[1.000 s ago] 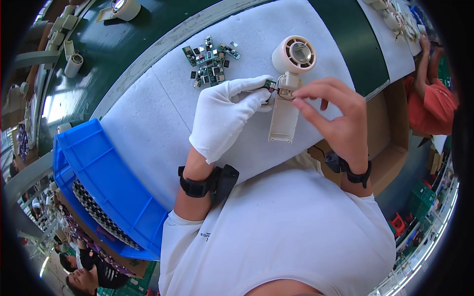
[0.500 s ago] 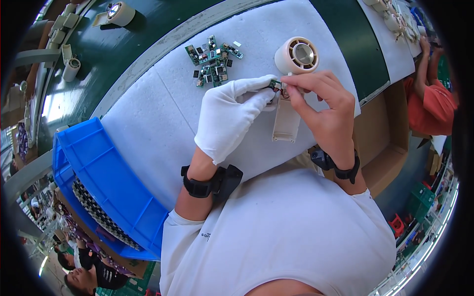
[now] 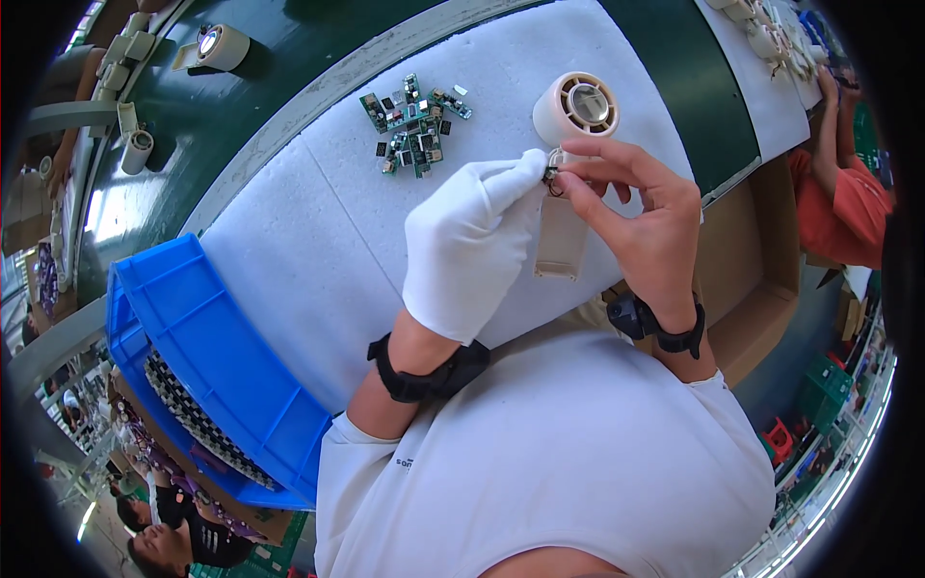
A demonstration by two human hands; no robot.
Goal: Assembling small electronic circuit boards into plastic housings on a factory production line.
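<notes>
My left hand (image 3: pixel 467 246), in a white glove, is closed with its fingertips on a small circuit board (image 3: pixel 551 175), mostly hidden by the fingers. My bare right hand (image 3: pixel 641 202) pinches at the same board from the right, its thumb and forefinger close to the left fingertips. Thin dark wires loop just under the board. Below the hands lies an open, trough-shaped cream handle (image 3: pixel 560 246). Beyond them stands a round cream fan head (image 3: pixel 554 116) with a clear centre; the hands cover where it meets the handle.
Several green circuit boards (image 3: pixel 414 125) lie heaped on the white foam sheet (image 3: pixel 328 241). A blue bin (image 3: pixel 217 347) is at my left, a cardboard box (image 3: pixel 747 260) at my right. More cream fans (image 3: pixel 224 46) rest on the green table. A person in red (image 3: pixel 848 212) works at far right.
My left hand has turned and shifted right, bringing the circuit board closer to my right fingertips and hiding more of it. My right hand stays nearly in place.
</notes>
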